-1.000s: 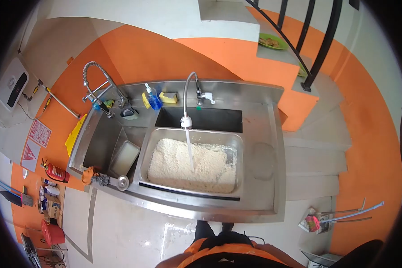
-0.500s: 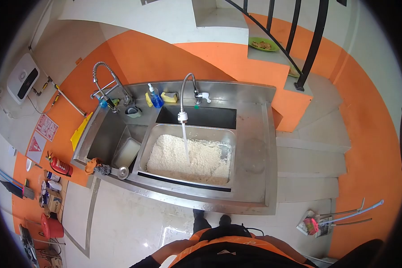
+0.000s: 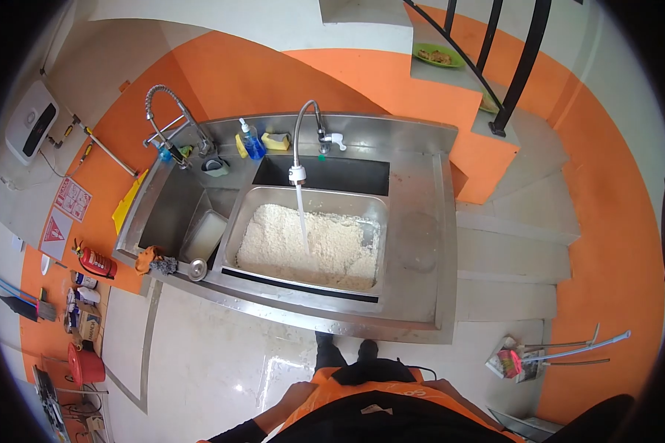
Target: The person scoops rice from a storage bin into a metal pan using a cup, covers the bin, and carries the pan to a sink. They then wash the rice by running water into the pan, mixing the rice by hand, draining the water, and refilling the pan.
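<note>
A large steel pan [image 3: 231, 235] sits over the right sink basin, holding a bed of off-white grains [image 3: 273, 240] that look like rice. Water streams onto it from the curved faucet [image 3: 297, 174]. My left hand [image 3: 300, 392] is at my waist by the orange apron [image 3: 329, 387], its fingers hidden. On the other side of the apron, my right hand [image 3: 443, 387] is only partly visible, fingers also out of sight. Both are apart from the sink counter [image 3: 414, 295].
The left basin holds a whitish tray [image 3: 205, 236]. Behind the basins stand a blue soap bottle [image 3: 252, 142] and a yellow sponge [image 3: 275, 141]. An orange cloth [image 3: 146, 259] and a strainer [image 3: 197, 269] lie at the front edge. Stairs [image 3: 506, 255] rise at right.
The whole view has shifted slightly, with the sink now higher in the frame. Water keeps running into the pan, and both hands stay near my waist.
</note>
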### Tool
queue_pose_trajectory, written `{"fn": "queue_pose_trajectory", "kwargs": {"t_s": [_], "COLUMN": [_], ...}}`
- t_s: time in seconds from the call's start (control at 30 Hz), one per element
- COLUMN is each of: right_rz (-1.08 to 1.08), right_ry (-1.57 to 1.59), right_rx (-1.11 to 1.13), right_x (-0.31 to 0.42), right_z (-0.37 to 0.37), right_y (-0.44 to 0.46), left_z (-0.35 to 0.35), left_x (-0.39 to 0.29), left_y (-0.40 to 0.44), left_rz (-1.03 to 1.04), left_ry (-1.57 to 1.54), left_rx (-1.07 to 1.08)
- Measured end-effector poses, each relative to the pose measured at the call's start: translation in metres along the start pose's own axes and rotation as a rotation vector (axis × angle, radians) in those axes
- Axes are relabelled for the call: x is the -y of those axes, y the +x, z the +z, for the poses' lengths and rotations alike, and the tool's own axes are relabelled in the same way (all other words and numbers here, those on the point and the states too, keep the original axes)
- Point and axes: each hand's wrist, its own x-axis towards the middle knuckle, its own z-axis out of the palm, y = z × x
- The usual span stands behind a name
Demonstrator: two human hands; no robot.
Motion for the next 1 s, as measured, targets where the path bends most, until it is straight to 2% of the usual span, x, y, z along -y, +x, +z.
{"fn": "queue_pose_trajectory", "kwargs": {"t_s": [0.03, 0.13, 0.23, 0.33, 0.4, 0.47, 0.5, 0.53, 0.6, 0.67, 0.73, 0.77, 0.83, 0.87, 0.9, 0.97, 1.0], "right_rz": [0.01, -0.025, -0.117, -0.171, -0.196, -0.158, -0.084, -0.005, 0.051, 0.335, 0.392, 0.415, 0.361, 0.332, 0.388, 0.486, 0.508], "right_ry": [0.022, -0.12, -0.389, -0.414, -0.245, 0.034, 0.253, 0.474, 0.679, 0.477, 0.182, 0.033, 0.1, 0.129, 0.411, 0.974, 0.809], "right_rx": [0.008, 0.059, 0.034, 0.044, 0.098, 0.197, 0.254, 0.304, 0.116, -0.003, -0.14, -0.205, -0.431, -0.542, -0.452, -0.254, -0.202], "right_x": [0.001, 0.013, 0.025, 0.032, 0.031, 0.018, 0.001, -0.018, -0.031, -0.063, -0.078, -0.089, -0.171, -0.179, -0.188, -0.141, -0.125], "right_z": [0.0, 0.005, 0.026, 0.037, 0.027, 0.015, 0.014, 0.011, 0.007, 0.015, 0.028, 0.036, 0.057, 0.06, 0.06, 0.045, 0.038], "right_y": [-0.003, 0.0, 0.012, 0.008, -0.013, -0.033, -0.031, -0.03, -0.028, -0.029, -0.029, -0.028, 0.0, 0.006, 0.01, 0.033, 0.038], "left_z": [-0.001, -0.016, -0.058, -0.057, -0.047, -0.003, 0.041, 0.042, 0.04, 0.088, 0.158, 0.15, 0.126, 0.121, 0.117, 0.111, 0.107], "left_x": [0.0, -0.009, -0.038, -0.038, -0.027, 0.014, 0.051, 0.051, 0.048, 0.087, 0.138, 0.121, 0.093, 0.088, 0.084, 0.078, 0.077], "left_y": [-0.001, -0.018, -0.059, -0.073, -0.075, -0.072, -0.076, -0.08, -0.084, -0.09, -0.088, -0.078, -0.043, -0.03, -0.018, -0.001, 0.006], "left_rz": [-0.021, 0.088, 0.045, -0.033, -0.109, -0.222, -0.128, -0.218, -0.411, -0.491, -0.558, -0.57, -0.57, -0.559, -0.547, -0.522, -0.506], "left_ry": [-0.013, -0.223, -0.302, -0.29, -0.398, -0.627, -0.989, -1.226, -1.689, -1.524, -1.329, -1.308, -1.216, -1.149, -1.08, -0.941, -0.869], "left_rx": [-0.004, -0.229, 0.017, 0.166, 0.232, 0.265, 0.116, 0.081, -0.01, -0.067, -0.104, -0.144, -0.181, -0.179, -0.177, -0.174, -0.177]}}
